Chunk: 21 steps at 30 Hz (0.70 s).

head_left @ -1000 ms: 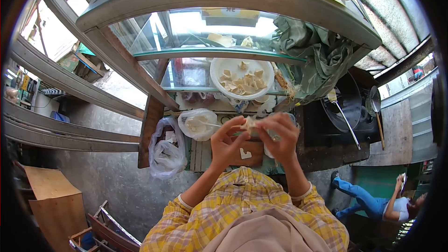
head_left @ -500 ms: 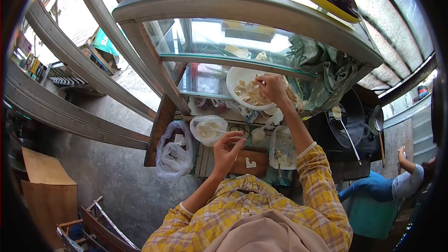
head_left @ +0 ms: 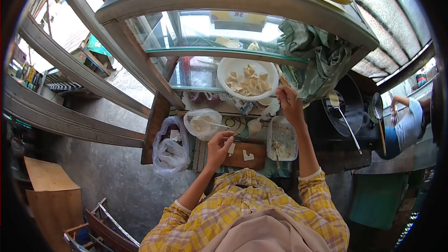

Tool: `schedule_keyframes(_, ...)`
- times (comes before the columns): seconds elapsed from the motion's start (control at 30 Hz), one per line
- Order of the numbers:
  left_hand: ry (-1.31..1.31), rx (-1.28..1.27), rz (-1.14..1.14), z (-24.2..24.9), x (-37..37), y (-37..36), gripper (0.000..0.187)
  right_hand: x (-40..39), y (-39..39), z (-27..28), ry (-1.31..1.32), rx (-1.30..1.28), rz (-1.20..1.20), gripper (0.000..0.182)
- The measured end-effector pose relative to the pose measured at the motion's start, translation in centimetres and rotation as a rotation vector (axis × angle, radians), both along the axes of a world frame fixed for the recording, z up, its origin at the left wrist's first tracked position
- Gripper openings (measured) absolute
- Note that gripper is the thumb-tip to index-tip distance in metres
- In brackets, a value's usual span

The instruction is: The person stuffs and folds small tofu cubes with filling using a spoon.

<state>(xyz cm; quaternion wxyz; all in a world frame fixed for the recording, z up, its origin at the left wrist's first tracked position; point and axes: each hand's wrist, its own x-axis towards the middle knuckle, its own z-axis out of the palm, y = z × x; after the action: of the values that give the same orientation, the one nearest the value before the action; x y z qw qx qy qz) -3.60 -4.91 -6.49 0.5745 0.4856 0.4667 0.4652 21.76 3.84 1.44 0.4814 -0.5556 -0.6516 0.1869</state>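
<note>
My right hand (head_left: 290,105) hovers just right of a white bowl (head_left: 223,84), its fingers loosely bent and nothing visible in them. Folded pale dough pieces (head_left: 249,81) lie heaped in that bowl, which stands in the glass case's opening. My left hand (head_left: 220,148) is over the left part of a brown wooden board (head_left: 240,161), fingers half bent and apart. Beside its fingertips a small white piece (head_left: 232,149) lies on the board. Another white piece (head_left: 248,155) with a cut-out corner lies further right. A clear plastic tub (head_left: 288,133) holds pale filling and a spoon (head_left: 277,151).
An open plastic bag (head_left: 203,123) of pale paste with a spoon sits behind my left hand. Left of it hangs another plastic bag (head_left: 171,154). The glass case (head_left: 233,0) rises ahead. A black wok (head_left: 345,112) with utensils is right, and a person (head_left: 408,121) is beyond.
My right hand has left the bowl, drawing back toward me and right. My left hand has moved slightly left and down, uncovering the small white piece. The person at right has shifted upward in view.
</note>
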Motion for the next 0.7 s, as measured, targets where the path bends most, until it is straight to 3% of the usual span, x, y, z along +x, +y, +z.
schedule_keyframes(0.07,0.270,0.035,-0.072,-1.0,-0.2,0.4,0.019,0.8,-3.3,-0.5,0.089,-0.193,-0.054,0.010)
schedule_keyframes(0.17,0.651,0.113,-0.148,-4.8,-0.8,0.4,0.024,1.9,-7.9,-3.0,0.204,-0.229,-0.085,0.007)
schedule_keyframes(0.2,0.773,0.149,-0.167,-6.4,-0.9,0.4,0.026,2.2,-9.4,-3.8,0.137,-0.241,-0.131,0.008)
schedule_keyframes(0.37,0.988,0.210,-0.228,-11.0,-0.3,-0.7,0.044,4.0,-18.3,-8.9,-0.325,-0.495,-0.379,0.035)
schedule_keyframes(0.57,1.137,0.267,-0.252,-13.7,0.3,-1.1,0.054,4.1,-23.2,-11.0,-0.246,-0.849,-0.207,0.065)
schedule_keyframes(0.7,1.152,0.247,-0.315,-13.4,0.1,-0.2,0.052,1.4,-21.9,-12.5,-0.185,-0.728,-0.165,0.048)
